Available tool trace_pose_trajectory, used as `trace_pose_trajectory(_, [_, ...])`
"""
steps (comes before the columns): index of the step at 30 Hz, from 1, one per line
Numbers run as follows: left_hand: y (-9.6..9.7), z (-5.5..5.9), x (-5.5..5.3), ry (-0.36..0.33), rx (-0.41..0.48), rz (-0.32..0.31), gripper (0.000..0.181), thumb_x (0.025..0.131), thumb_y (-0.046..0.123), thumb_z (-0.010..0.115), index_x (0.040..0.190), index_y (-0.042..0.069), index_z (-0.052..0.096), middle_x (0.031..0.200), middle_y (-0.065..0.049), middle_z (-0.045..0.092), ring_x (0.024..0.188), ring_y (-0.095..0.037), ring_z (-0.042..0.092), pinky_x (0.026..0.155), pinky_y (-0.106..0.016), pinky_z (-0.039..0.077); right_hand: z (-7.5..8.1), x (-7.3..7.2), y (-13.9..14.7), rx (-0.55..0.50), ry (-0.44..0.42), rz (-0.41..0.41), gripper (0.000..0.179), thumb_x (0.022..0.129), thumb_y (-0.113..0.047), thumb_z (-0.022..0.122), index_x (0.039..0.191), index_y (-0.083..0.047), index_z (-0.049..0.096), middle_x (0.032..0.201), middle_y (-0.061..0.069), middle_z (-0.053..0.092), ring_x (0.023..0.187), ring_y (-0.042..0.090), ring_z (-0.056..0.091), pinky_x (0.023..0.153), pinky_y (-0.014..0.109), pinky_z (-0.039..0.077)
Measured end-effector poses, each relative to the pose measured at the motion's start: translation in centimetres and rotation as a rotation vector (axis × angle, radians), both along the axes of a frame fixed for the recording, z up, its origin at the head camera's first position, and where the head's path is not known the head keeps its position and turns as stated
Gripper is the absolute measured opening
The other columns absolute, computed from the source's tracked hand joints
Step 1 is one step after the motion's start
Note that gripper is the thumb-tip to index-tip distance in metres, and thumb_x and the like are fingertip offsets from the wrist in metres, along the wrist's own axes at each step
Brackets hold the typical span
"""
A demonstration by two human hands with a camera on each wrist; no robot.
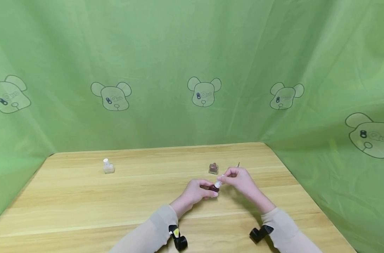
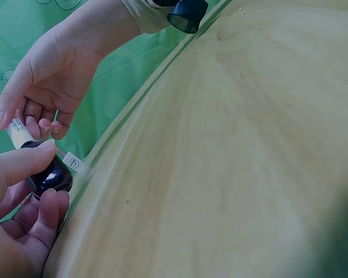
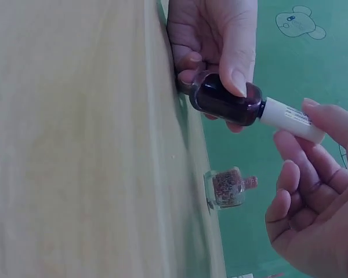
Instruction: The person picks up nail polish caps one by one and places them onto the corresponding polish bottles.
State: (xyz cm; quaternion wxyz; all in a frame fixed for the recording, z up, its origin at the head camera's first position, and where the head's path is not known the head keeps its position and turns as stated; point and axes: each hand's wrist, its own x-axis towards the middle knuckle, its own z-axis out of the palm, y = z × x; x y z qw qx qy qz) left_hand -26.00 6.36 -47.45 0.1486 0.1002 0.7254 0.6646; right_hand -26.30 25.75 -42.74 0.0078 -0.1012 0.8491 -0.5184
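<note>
My left hand (image 1: 194, 191) holds a small dark red nail polish bottle (image 3: 226, 98), tilted, between thumb and fingers. Its white cap (image 3: 291, 120) is pinched by the thumb and forefinger of my right hand (image 1: 240, 179). A thin dark strip of the neck shows between cap and glass; whether the cap is screwed tight I cannot tell. Just beyond the hands stands a square glass bottle of glittery brownish polish (image 1: 213, 168), uncapped. Partly hidden behind the right hand is a brush tip (image 1: 238, 164). A loose white cap (image 2: 74, 162) appears past the dark bottle in the left wrist view.
At the left of the wooden table (image 1: 84, 200) stands a clear nail polish bottle (image 1: 109, 168) with a white cap. Green curtains (image 1: 160, 52) printed with bear heads hang behind the table and along its sides.
</note>
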Motion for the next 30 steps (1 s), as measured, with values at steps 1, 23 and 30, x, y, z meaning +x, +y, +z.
trace_pose_trajectory(1, [0.0, 0.0, 0.0, 0.001, 0.0, 0.001, 0.029, 0.073, 0.001, 0.081, 0.101, 0.003, 0.073, 0.098, -0.009, 0.074, 0.076, -0.01, 0.064, 0.07, -0.028, 0.059, -0.1, -0.1, 0.0, -0.002, -0.007, 0.008, 0.026, 0.081, -0.017, 0.078, 0.084, 0.005, 0.065, 0.075, 0.003, 0.069, 0.065, 0.014, 0.058, 0.061, 0.025, 0.048])
trace_pose_trajectory(23, [-0.2, -0.3, -0.4, -0.017, 0.009, -0.036, 0.027, 0.077, 0.005, 0.08, 0.103, 0.002, 0.073, 0.097, -0.007, 0.074, 0.073, -0.006, 0.06, 0.064, -0.02, 0.053, -0.9, -1.0, 1.9, -0.115, -0.093, 0.36, 0.037, 0.092, -0.018, 0.065, 0.122, 0.004, 0.061, 0.12, 0.011, 0.07, 0.108, 0.009, 0.067, 0.096, 0.021, 0.048])
trace_pose_trajectory(30, [-0.1, -0.2, -0.3, -0.034, 0.031, -0.042, 0.027, 0.077, 0.003, 0.079, 0.103, 0.0, 0.073, 0.098, -0.009, 0.075, 0.075, -0.006, 0.064, 0.069, -0.023, 0.058, -1.0, -0.8, 1.0, -0.119, -0.072, 0.226, 0.033, 0.087, -0.015, 0.071, 0.11, 0.008, 0.064, 0.107, 0.008, 0.075, 0.097, 0.007, 0.07, 0.091, 0.022, 0.05])
